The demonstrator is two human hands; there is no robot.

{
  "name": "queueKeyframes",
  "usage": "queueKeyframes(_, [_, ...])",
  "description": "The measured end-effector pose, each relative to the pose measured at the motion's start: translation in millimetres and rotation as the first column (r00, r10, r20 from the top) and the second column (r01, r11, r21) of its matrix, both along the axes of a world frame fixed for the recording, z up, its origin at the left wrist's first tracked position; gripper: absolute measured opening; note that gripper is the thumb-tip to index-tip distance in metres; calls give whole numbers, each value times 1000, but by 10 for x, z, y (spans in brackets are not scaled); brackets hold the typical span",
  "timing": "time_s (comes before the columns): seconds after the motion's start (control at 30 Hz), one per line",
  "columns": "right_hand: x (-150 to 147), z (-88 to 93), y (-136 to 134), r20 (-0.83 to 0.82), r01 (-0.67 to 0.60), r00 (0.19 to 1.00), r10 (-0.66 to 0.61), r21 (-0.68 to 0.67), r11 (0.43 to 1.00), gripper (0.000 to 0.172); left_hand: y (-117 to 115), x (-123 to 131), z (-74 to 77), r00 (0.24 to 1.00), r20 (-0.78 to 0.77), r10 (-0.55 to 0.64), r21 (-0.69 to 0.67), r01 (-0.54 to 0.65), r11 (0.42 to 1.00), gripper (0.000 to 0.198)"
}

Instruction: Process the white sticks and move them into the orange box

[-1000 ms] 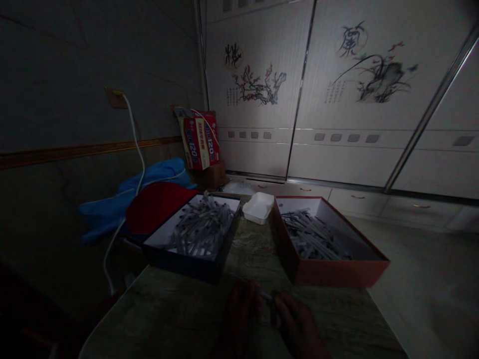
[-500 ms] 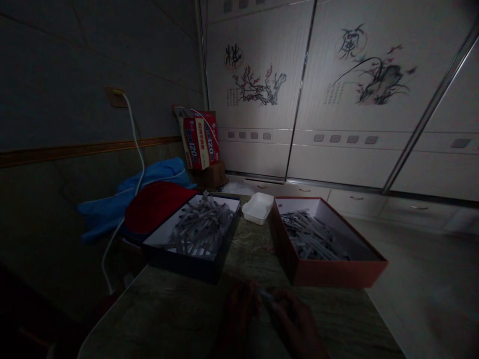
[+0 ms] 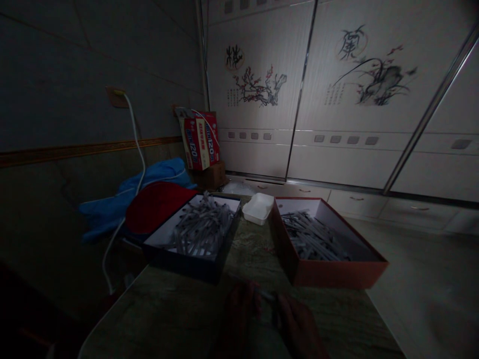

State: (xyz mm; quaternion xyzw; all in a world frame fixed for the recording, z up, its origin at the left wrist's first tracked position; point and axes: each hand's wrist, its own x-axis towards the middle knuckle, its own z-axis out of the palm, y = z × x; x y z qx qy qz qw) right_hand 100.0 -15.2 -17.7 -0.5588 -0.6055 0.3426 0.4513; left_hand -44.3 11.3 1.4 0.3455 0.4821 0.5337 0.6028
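Observation:
Between my two hands, low in the picture, lies a slim greyish pen (image 3: 265, 294) above the table. My left hand (image 3: 239, 306) is closed around its left end. On its right end are the closed fingers of my right hand (image 3: 299, 319). Dim light hides the fingertips and the finer parts of the pen. Ahead on the left, a dark blue box (image 3: 183, 266) holds a heap of pale, slim pens (image 3: 204, 227) with dark ends. To the right stands a reddish-orange box (image 3: 337, 274) with more such pens (image 3: 312, 237) inside.
A small white plastic tray (image 3: 258, 209) stands between the boxes at the far table edge. Left of the table are a round red item (image 3: 159, 207), blue cloth (image 3: 157, 179) and a hanging white cable (image 3: 136, 137). Red cartons (image 3: 200, 142) are stacked near the wardrobe (image 3: 254, 154).
My right hand has turned slightly and its fingers have shifted on the pen. My left hand stays nearly in place. The boxes have not moved.

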Motion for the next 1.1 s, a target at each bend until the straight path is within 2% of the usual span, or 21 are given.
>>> queueKeyframes(0.17, [-4,44,-18,-21,-42,999,42,-6,999,33,0,-9,14,999,-44,26,-6,-26,1000,51])
queueKeyframes(0.4, [-13,59,9,-9,-43,999,43,-24,999,44,18,10,-10,999,-24,25,-15,-25,1000,52])
queueKeyframes(0.5, [-14,48,3,11,-49,999,49,-39,998,36,31,2,-36,999,-31,18,4,-18,1000,50])
queueKeyframes(0.57, [-11,44,-6,13,-38,999,39,-52,998,37,38,-8,-58,999,-44,15,34,-13,999,49])
queueKeyframes(0.73, [-8,9,-5,17,-10,1000,9,33,999,42,38,-8,-94,999,-37,6,30,-5,1000,48])
queueKeyframes(0.87, [-14,34,5,14,-49,999,48,24,999,35,18,2,-42,1000,11,16,15,-16,1000,50])
queueKeyframes(1.0, [-8,75,-17,4,-47,999,47,-16,999,34,10,-10,23,1000,-8,1,20,-1,1000,49])
queueKeyframes(1.1, [-3,50,-43,1,17,1000,-17,35,999,38,8,-22,23,1000,-24,-9,31,10,999,48])
